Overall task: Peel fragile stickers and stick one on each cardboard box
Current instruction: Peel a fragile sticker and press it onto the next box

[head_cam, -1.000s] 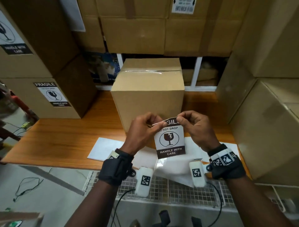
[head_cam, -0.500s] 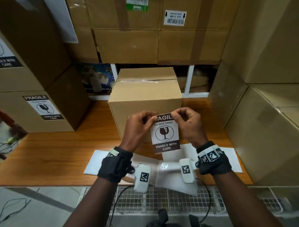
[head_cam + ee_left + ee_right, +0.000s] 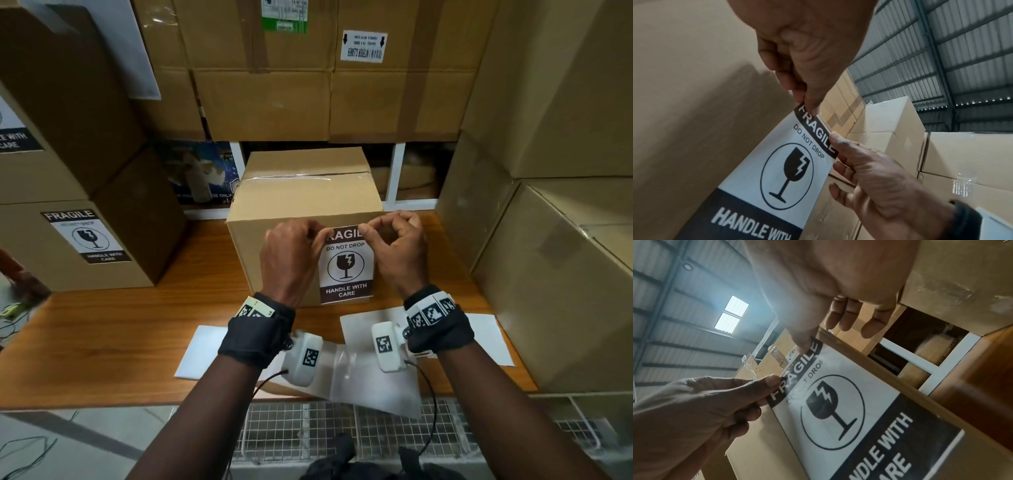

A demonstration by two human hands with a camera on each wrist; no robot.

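Since a second ago both hands have carried the sticker forward from above the backing sheets to the front face of the cardboard box [image 3: 274,240]. That box stands on the wooden table [image 3: 113,329], with stacked cartons [image 3: 267,99] behind. The white backing sheets [image 3: 373,373] lie at the table's near edge. The left hand [image 3: 291,255] pinches the top left corner of the fragile sticker [image 3: 346,265]; the right hand [image 3: 399,248] pinches its top right corner, other fingers loosely curled.
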